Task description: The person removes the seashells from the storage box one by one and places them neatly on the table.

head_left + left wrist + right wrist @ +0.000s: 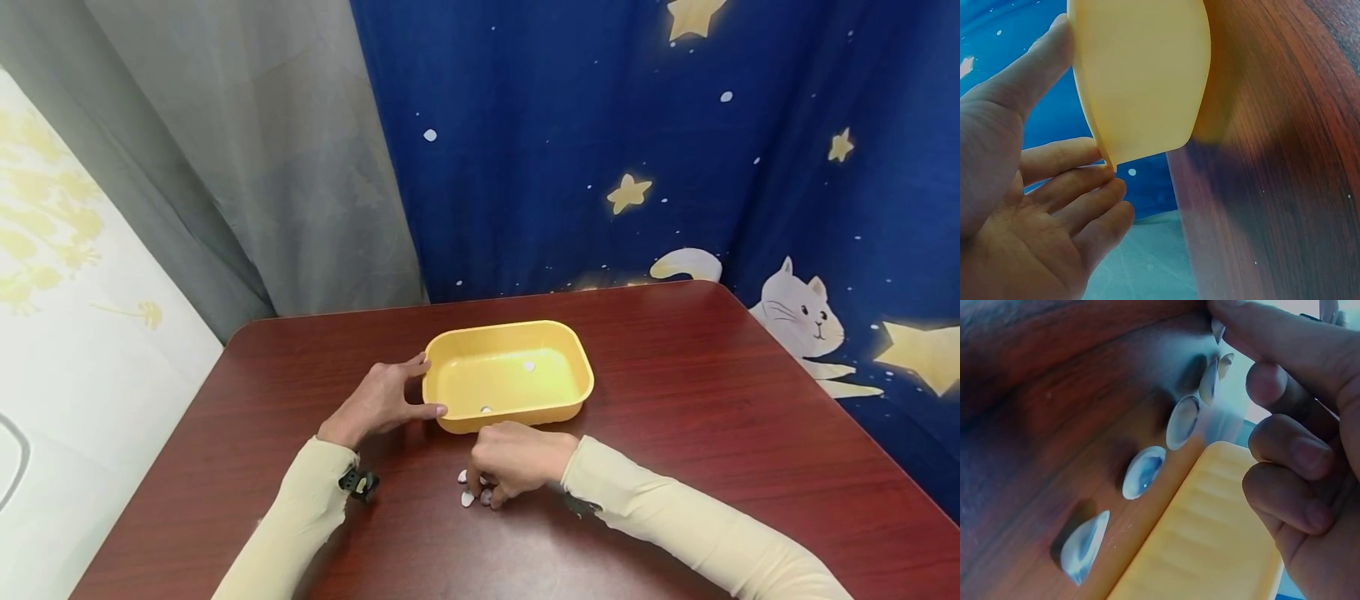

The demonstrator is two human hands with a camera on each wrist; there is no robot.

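A yellow plastic tub (510, 383) stands on the table with two small whitish shells inside, one toward the back (528, 367), one by the near wall. My left hand (382, 400) holds its left end, thumb at the near corner and fingers at the far one; the left wrist view shows thumb and fingertips (1088, 150) against the rim. In front of the tub, my right hand (517, 458) reaches down among several seashells (467, 498). Its thumb and forefinger pinch a greyish shell (486, 497). The other fingers curl toward the palm in the right wrist view.
The dark red-brown table (712, 433) has rounded far corners. Behind it hang a grey curtain (300, 167) and a blue curtain (540, 167) with stars and a white cat. Loose shells (1144, 472) lie in a line beside the tub's near wall.
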